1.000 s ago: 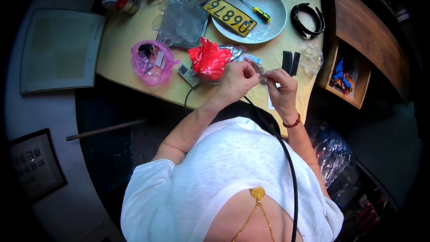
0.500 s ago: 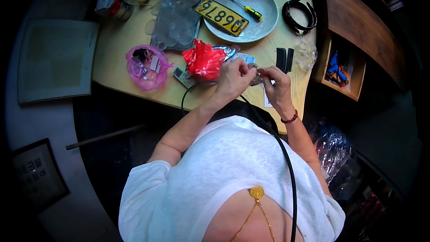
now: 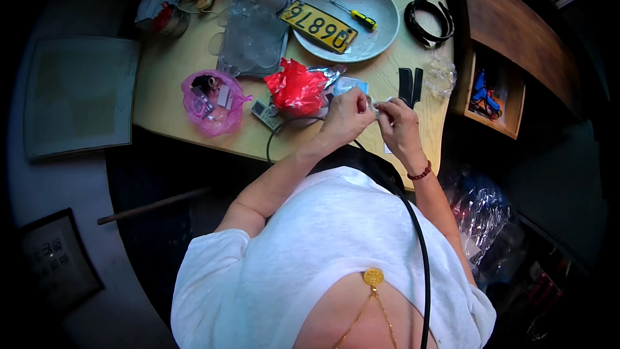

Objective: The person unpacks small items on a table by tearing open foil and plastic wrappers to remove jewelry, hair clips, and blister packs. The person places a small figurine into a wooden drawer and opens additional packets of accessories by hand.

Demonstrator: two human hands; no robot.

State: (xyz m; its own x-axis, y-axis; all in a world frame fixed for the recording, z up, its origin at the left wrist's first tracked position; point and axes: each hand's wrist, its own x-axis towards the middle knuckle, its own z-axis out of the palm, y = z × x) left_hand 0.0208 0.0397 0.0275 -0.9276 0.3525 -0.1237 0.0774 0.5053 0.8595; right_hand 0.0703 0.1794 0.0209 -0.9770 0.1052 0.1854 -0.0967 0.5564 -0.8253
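My left hand [image 3: 345, 116] and my right hand [image 3: 399, 128] meet above the table's front edge. Both have their fingertips pinched on a small clear plastic piece [image 3: 374, 107], which the fingers mostly cover; its exact kind is too small to tell. A dark red bead bracelet [image 3: 420, 170] circles the right wrist. Left of my left hand lies a crumpled red plastic bag [image 3: 294, 87], with a blue and white packet [image 3: 351, 84] just beyond the fingers. Two black combs [image 3: 405, 86] rest beyond my right hand.
A large round tray [image 3: 381, 10] carries a yellow number plate [image 3: 318, 27] and a screwdriver [image 3: 363, 19]. Leftward are a pink plastic bag [image 3: 213, 103], a remote control [image 3: 265, 114] and a grey tray [image 3: 281, 48]. A black cable [image 3: 413, 220] crosses my front. An open drawer [image 3: 494, 116] is at right.
My hands have shifted slightly, and the left hand has turned a little. The clear piece between the fingertips shows smaller and lighter than before. The view has moved slightly.
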